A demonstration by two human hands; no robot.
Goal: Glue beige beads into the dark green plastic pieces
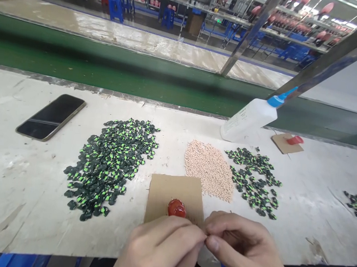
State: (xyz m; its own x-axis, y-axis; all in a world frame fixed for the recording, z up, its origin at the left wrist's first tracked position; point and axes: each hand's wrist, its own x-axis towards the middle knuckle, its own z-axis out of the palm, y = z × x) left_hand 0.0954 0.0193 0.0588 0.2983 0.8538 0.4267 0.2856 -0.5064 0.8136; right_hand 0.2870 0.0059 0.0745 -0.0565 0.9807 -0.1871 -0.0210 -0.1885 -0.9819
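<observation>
— Your left hand (162, 245) and right hand (244, 246) sit at six o'clock, knuckles up, fingertips pinched together where they meet. What's in the pinch?

— Too small and too hidden by your fingers to say; both hands are curled nearly closed, wrists cut off by the frame's bottom edge.

— And just beyond them?

— A flat square of brown cardboard (174, 197) at twelve o'clock of your hands, with a glossy red blob (176, 208) on its near edge, just beside your left fingertips.

— Farther out?

— A heap of tiny pale pink beads (209, 169) at one o'clock, dark pieces with bright green marks (110, 165) piled at ten o'clock, a thinner scatter of the same (254, 178) at two o'clock, all on the scuffed white bench (25, 204).
</observation>
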